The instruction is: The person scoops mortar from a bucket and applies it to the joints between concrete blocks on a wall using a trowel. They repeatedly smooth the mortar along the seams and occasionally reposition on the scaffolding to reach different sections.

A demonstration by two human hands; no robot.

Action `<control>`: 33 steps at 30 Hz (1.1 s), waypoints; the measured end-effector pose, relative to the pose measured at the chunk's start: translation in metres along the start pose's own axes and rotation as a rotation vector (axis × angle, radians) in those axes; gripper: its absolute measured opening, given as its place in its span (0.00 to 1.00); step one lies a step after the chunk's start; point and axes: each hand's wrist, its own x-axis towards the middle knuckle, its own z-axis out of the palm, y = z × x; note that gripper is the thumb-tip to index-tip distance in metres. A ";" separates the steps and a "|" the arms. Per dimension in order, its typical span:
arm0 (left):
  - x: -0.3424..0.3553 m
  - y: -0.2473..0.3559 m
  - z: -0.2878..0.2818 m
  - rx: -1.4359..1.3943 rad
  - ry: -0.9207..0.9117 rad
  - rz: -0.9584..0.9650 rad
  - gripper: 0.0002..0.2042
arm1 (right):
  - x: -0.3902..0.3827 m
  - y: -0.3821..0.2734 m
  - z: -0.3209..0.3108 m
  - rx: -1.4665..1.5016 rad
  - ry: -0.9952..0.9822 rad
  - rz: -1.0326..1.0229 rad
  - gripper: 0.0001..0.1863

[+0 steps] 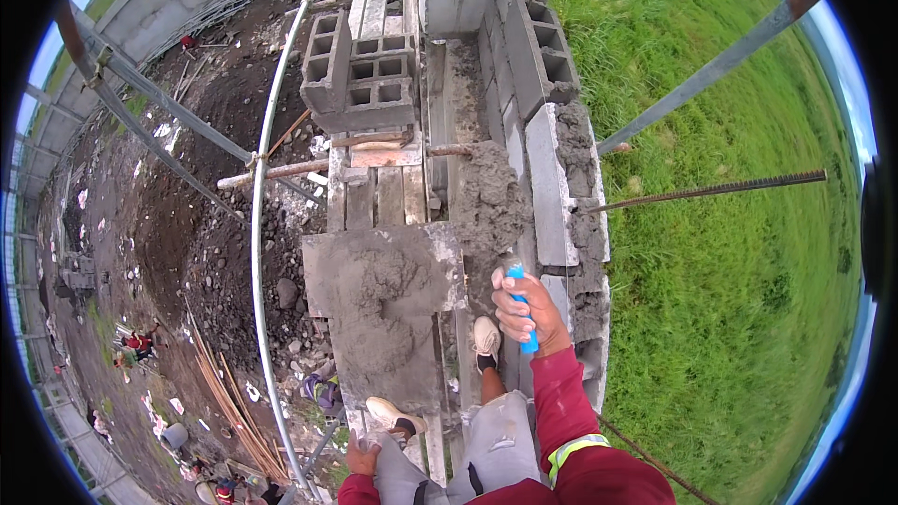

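Observation:
My right hand [531, 313] is closed round a blue handle [524, 341], probably a tool's; its working end is hidden. Beside it runs the block wall [543, 159], with grey mortar [575, 140] along its top. More wet mortar [491, 192] is heaped left of the wall, and some lies on a flat board [327, 276] at my feet. My left hand [363, 454] is low by my left leg, fingers curled; what they hold, if anything, I cannot make out.
Hollow blocks [374, 108] are stacked on the plank platform [412, 192]. Metal scaffold poles [267, 262] border the left drop to rubble ground, where co-workers [138, 344] are visible. A rebar rod [711, 185] juts over grass at right.

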 end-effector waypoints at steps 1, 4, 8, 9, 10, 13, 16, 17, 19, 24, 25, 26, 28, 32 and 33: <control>-0.010 0.004 -0.006 0.008 0.016 -0.044 0.52 | 0.003 -0.031 0.000 -0.055 0.051 -0.096 0.07; -0.038 0.003 -0.021 0.073 0.033 -0.132 0.49 | 0.038 -0.125 -0.012 -0.299 0.299 -0.338 0.04; -0.070 -0.022 -0.036 -0.017 0.007 -0.177 0.50 | 0.126 -0.234 -0.038 -0.894 0.950 -0.502 0.07; -0.079 -0.031 -0.036 -0.048 0.083 -0.217 0.50 | 0.146 -0.251 -0.044 -1.067 1.012 -0.474 0.09; -0.091 -0.040 -0.036 -0.077 0.160 -0.257 0.49 | 0.157 -0.259 -0.052 -1.237 1.140 -0.425 0.11; -0.117 -0.060 -0.035 0.023 0.200 -0.122 0.44 | 0.160 -0.244 -0.073 -1.514 1.284 -0.633 0.14; -0.129 -0.065 -0.028 0.312 0.162 -0.006 0.33 | 0.136 -0.178 -0.078 -1.323 1.316 -0.650 0.18; -0.130 -0.063 -0.030 0.222 0.147 -0.095 0.33 | 0.125 -0.152 -0.076 -1.140 1.270 -0.658 0.18; -0.130 -0.056 -0.031 0.037 0.119 -0.265 0.32 | 0.110 -0.111 -0.068 -0.848 1.213 -0.735 0.18; -0.142 -0.039 -0.050 0.363 0.093 -0.046 0.31 | 0.082 -0.047 -0.042 -0.424 1.048 -0.802 0.14; -0.150 -0.037 -0.050 -0.226 0.270 -0.352 0.44 | 0.075 -0.036 -0.037 -0.417 0.972 -0.729 0.12; -0.151 -0.036 -0.057 -0.183 0.270 -0.377 0.45 | 0.069 -0.023 -0.031 -0.434 0.939 -0.675 0.12; -0.157 -0.039 -0.064 -0.267 0.188 -0.377 0.43 | 0.043 0.012 -0.020 -0.527 0.878 -0.518 0.12; -0.140 -0.058 -0.087 -0.626 0.146 -0.547 0.36 | -0.009 0.083 0.007 -0.739 0.801 -0.299 0.12; -0.136 -0.066 -0.097 -0.665 0.119 -0.476 0.33 | -0.025 0.102 0.014 -0.791 0.817 -0.246 0.13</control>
